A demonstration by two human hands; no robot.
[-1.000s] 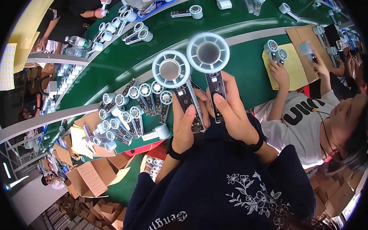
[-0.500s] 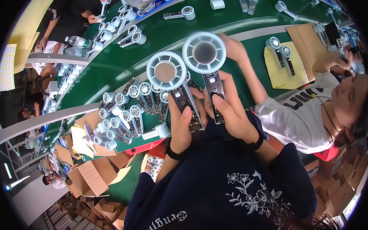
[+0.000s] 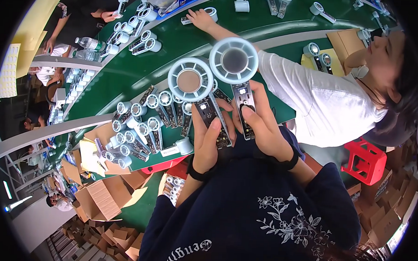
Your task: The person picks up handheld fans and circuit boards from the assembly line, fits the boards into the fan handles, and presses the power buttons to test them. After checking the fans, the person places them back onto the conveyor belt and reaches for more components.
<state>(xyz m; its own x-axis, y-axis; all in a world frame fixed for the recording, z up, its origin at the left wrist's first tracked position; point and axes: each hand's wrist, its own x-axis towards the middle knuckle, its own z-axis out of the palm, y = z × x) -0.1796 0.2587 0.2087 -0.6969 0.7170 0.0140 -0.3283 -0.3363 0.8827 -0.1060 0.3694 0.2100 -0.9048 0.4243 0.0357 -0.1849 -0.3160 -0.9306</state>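
Observation:
My left hand (image 3: 205, 146) is closed round the handle of a pale blue handheld fan (image 3: 207, 111), its thumb on the exposed circuit board. In my right hand (image 3: 264, 135) is a second handheld fan (image 3: 242, 98) of the same kind, gripped by its handle with the thumb pressed on the board. Both fans point away from me with their round heads side by side, the right one slightly farther off. Behind them on the green table (image 3: 127, 75) lies a cluster of similar open-handled fans (image 3: 139, 132). Some of that cluster is hidden by my left fan.
On my right, a co-worker in a white shirt (image 3: 308, 90) stretches an arm across the table, a hand (image 3: 201, 19) at another fan. More fans (image 3: 150, 41) stand farther back. Cardboard boxes (image 3: 104, 198) lie at lower left; a red stool (image 3: 366, 160) is at right.
The co-worker has leaned forward and reached across to a fan at the far side of the table. My hands and both fans have hardly moved.

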